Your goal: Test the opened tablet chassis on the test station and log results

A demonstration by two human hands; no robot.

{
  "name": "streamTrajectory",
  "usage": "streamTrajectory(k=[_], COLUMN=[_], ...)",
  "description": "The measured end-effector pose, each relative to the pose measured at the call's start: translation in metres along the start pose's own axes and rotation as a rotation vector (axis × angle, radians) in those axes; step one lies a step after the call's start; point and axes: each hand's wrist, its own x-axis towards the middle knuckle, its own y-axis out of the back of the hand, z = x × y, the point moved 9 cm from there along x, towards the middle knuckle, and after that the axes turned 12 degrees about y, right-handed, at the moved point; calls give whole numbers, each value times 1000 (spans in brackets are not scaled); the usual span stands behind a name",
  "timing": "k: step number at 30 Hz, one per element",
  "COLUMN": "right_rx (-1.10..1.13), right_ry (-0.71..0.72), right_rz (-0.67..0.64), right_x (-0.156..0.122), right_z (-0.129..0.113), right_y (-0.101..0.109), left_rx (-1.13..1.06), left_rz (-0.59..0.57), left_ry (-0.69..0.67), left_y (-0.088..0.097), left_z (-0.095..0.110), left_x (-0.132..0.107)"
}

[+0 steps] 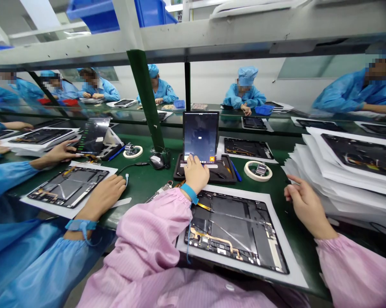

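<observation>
My left hand (197, 173), in a pink sleeve with a blue wrist strap, reaches over the opened tablet (238, 224) in front of me. Its fingers are stretched out at the lower edge of a lit screen (200, 132), which leans upright in a black tray (228, 167). The opened tablet lies on white sheeting with its inner parts and ribbon cables exposed. At the right, my right hand (308, 208) hovers beside a stack of white sheets (311, 177). Its index finger points out and the other fingers curl; I see nothing held.
A roll of tape (257, 171), a blue pen (236, 171) and a black mouse (158, 160) lie on the green bench. Another opened tablet (247, 148) lies behind. At left, a co-worker's hands (105, 194) work by another tablet (67, 186). A shelf (244, 36) spans overhead.
</observation>
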Motion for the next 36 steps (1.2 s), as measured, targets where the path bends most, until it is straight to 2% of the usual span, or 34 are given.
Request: streamTrajectory(k=[5, 15, 26, 36], right_rx=[-20, -57, -47, -45], right_ry=[9, -34, -26, -25], right_rz=[-30, -5, -20, -32], right_x=[-1, -2, -2, -1], right_z=[-6, 3, 2, 2], right_y=[-1, 3, 2, 1], left_rx=[-80, -158, -175, -115], left_rz=[49, 140, 161, 244], left_ry=[-54, -116, -142, -167], left_y=[8, 19, 20, 20], left_z=[4, 1, 2, 2], left_x=[6, 28, 36, 38])
